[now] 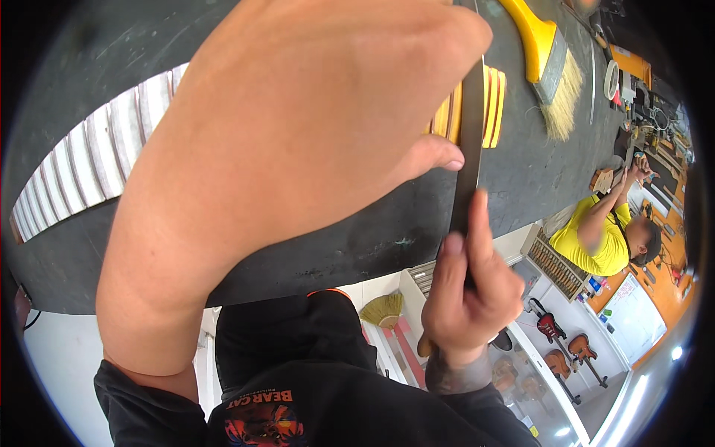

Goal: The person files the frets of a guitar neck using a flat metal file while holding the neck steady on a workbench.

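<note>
A long, flat, dark metal file (pixel 468 175) lies across a striped neck piece near the table's right part. My right hand (pixel 477 294) is closed around its near end, index finger stretched along the blade. At the far end my left hand (pixel 328 112) is closed on the file, thumb against its side; most of its fingers are hidden behind the back of the hand. Under the file shows a yellow-and-brown striped end (pixel 493 108) of the piece. Its other end, a white banded stretch (pixel 93 145) with dark cross lines, runs out left beneath my forearm.
A yellow-handled brush (pixel 538 48) lies on the dark tabletop (pixel 335 261) beyond the file. Over on the right a person in a yellow shirt (pixel 592 235) works at a cluttered bench. Guitars (pixel 582 346) hang low right; a broom (pixel 383 309) stands below the table edge.
</note>
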{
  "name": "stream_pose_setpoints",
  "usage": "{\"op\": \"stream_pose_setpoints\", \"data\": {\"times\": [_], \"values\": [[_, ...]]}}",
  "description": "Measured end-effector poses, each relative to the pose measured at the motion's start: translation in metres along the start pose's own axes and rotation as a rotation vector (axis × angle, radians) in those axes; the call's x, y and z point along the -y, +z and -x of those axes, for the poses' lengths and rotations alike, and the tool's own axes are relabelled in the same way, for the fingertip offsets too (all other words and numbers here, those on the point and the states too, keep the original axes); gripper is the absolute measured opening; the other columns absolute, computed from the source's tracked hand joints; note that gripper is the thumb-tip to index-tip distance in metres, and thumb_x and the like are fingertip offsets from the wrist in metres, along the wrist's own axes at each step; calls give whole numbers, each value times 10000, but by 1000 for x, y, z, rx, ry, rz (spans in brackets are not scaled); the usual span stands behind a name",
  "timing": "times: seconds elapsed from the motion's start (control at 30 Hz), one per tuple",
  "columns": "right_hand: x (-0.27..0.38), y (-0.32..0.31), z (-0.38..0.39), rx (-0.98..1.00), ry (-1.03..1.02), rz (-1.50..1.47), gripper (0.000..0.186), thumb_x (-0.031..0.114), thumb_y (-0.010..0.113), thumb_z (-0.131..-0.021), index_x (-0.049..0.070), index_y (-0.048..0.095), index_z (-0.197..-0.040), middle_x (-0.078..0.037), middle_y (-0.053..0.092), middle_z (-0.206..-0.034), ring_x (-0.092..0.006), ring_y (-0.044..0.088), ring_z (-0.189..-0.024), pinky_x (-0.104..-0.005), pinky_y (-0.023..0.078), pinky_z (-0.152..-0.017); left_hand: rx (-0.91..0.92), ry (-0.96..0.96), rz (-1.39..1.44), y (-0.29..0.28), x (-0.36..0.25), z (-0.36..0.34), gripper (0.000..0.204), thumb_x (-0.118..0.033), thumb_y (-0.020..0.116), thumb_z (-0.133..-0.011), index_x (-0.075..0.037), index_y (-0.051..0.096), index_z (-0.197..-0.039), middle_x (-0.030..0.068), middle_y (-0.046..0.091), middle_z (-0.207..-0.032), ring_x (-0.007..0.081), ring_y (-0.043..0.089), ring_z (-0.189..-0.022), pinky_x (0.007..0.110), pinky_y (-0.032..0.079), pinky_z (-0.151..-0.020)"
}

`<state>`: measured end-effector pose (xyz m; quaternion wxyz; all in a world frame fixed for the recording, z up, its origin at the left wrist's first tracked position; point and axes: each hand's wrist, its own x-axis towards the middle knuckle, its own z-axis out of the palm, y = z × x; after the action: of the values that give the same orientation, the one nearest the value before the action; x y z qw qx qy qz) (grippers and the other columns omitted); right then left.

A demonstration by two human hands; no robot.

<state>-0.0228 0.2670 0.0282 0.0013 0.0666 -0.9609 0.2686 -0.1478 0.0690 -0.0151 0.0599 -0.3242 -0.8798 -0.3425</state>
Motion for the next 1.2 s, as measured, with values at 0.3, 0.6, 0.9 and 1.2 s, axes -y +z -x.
{"op": "stream_pose_setpoints", "data": {"times": [0.3, 0.6, 0.9, 1.2], "values": [[-2, 8, 25, -57, -71, -18, 574, -155, 693, -780, -68, 649, -1346, -65, 575, -606, -155, 529, -463, -287, 443, -469, -21, 10, 22, -11, -3, -2, 563, -392, 909, -727, -9, 699, -1082, 103, 692, -942, 243, 679, -866, 348, 538, -775], [10, 0, 40, 2, 15, -48, 565, -132, 647, -820, -58, 635, -1379, -88, 574, -623, -126, 549, -511, -239, 459, -553, -35, 25, 14, -14, -5, -4, 579, -392, 925, -703, -10, 706, -1080, 99, 702, -949, 234, 685, -869, 337, 538, -783], [-3, 10, 23, -55, -30, -64, 557, -130, 698, -787, -31, 674, -1334, -29, 531, -592, -146, 479, -441, -301, 414, -442, -43, 37, 11, -13, -7, -5, 596, -391, 941, -680, -12, 712, -1078, 95, 712, -956, 224, 692, -871, 326, 538, -791], [7, -2, 66, -21, 16, -152, 600, -127, 703, -753, -18, 673, -1342, 4, 442, -559, -133, 446, -432, -292, 383, -436, -69, 62, 9, -10, -6, -3, 613, -391, 957, -656, -13, 719, -1076, 91, 722, -962, 214, 698, -873, 315, 537, -799]]}}
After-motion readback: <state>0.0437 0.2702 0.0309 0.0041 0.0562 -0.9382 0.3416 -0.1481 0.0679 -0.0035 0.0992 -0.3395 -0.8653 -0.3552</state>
